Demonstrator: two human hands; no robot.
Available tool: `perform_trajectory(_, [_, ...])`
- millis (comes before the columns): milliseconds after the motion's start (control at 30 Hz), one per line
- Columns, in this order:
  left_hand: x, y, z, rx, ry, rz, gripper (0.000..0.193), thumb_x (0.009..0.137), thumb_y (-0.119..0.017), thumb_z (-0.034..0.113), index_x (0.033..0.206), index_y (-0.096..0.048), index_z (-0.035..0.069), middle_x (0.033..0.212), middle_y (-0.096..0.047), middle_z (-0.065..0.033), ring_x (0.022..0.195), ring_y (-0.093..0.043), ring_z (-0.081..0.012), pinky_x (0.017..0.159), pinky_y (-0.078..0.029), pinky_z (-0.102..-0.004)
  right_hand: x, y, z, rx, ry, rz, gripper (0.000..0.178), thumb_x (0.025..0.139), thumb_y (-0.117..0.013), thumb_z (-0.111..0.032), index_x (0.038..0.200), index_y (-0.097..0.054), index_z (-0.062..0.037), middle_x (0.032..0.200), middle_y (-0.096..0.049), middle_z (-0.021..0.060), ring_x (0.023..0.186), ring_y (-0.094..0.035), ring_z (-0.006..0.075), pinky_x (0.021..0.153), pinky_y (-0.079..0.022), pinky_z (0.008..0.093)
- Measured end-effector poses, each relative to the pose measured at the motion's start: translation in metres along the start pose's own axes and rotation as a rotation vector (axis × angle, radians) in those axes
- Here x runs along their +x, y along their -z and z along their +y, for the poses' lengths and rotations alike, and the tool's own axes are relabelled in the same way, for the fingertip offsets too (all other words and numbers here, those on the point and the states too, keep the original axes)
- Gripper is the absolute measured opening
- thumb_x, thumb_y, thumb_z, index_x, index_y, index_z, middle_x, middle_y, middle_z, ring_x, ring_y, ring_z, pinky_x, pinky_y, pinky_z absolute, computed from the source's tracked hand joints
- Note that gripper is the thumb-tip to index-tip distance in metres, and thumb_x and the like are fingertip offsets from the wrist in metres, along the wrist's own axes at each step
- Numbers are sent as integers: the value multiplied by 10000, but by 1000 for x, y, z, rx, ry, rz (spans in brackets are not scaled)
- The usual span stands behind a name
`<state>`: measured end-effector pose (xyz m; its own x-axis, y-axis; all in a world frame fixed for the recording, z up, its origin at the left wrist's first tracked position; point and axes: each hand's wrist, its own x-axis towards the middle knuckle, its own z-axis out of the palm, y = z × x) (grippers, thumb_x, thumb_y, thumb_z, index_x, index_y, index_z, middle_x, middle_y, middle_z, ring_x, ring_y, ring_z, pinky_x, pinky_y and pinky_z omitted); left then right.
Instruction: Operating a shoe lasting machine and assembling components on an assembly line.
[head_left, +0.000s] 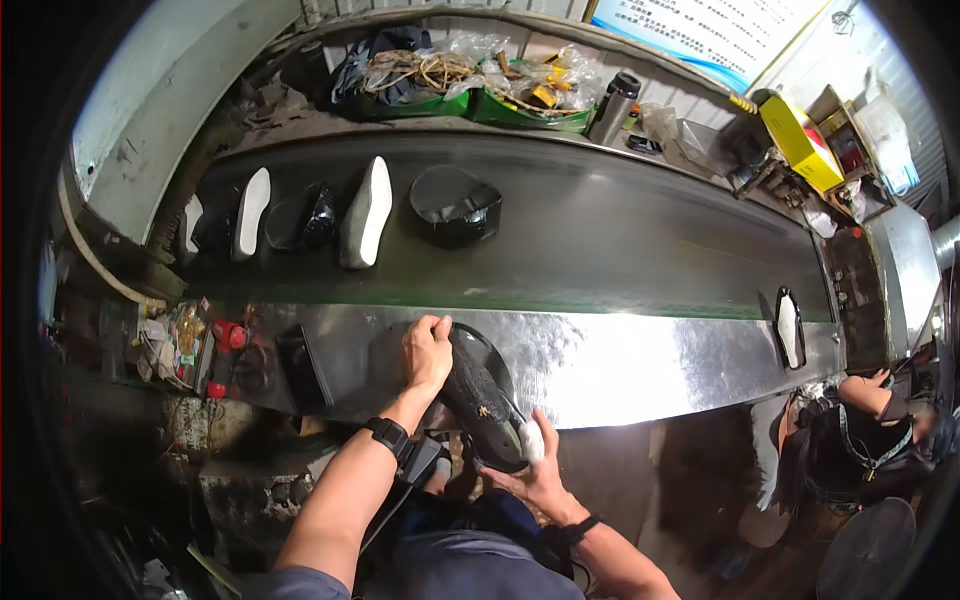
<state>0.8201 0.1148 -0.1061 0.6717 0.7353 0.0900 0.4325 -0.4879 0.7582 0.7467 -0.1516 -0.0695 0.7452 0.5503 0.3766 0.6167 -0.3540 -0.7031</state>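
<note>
Left hand [428, 355]: one, a black watch [388, 436] on its wrist. Fingers curled in and pressed close together, closed on the upper end of a dark shoe [478, 398].

Right hand [540, 480]: one, a dark band [577, 530] at its wrist. Fingers parted around the shoe's lower end, one side at its right edge, the other reaching beneath; how firmly they gripped could not be told. A white piece [533, 440] sat at the fingers beside the shoe, whether wrap or held item unclear.

Dark shoe: one, with a rough upper surface and a small gold-coloured mark. It lay tilted between the two hands, over the near edge of a shiny metal ledge [640, 370].

Dark flat panel [303, 368]: one, on the ledge, left of the left hand.

White-soled shoe [790, 328]: one, at the ledge's right end, well apart from the hands.

Dark belt [620, 230]: one, beyond the ledge. On its left part stood pale-soled shoes [367, 212] and a glossy black piece [455, 205].

Co-worker [850, 440]: one, at far right.
</note>
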Motion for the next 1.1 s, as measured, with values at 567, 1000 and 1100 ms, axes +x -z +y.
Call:
perform_trajectory(567, [-17, -11, 29, 139, 176, -295, 641, 689, -812, 454, 1076, -567, 5, 1081, -639, -239, 1020, -627, -400, 878, -503, -474, 6, 11, 31, 177, -76, -510, 990, 741, -785, -122, 1535, -207, 10, 1592, -203, 276, 1478, -177, 482, 1218, -173, 537])
perform_trajectory(1000, [-50, 170, 32, -197, 313, 126, 410, 700, -802, 331, 814, -596, -5, 687, -644, -97, 645, -624, -177, 620, -505, -370, 117, 0, -62, 982, -1081, -803, 816, 994, -641, -300, 1548, -147, 42, 1515, -398, 183, 1378, -398, 250, 1124, -347, 351])
perform_trajectory(1100, [-88, 236, 18, -155, 355, 346, 408, 710, -805, 337, 818, -595, 3, 686, -643, -85, 628, -604, -167, 610, -500, -360, 125, -5, -137, 782, -959, -905, 766, 983, -663, -302, 1531, -240, 26, 1333, -557, 174, 1180, -556, 229, 987, -457, 346])
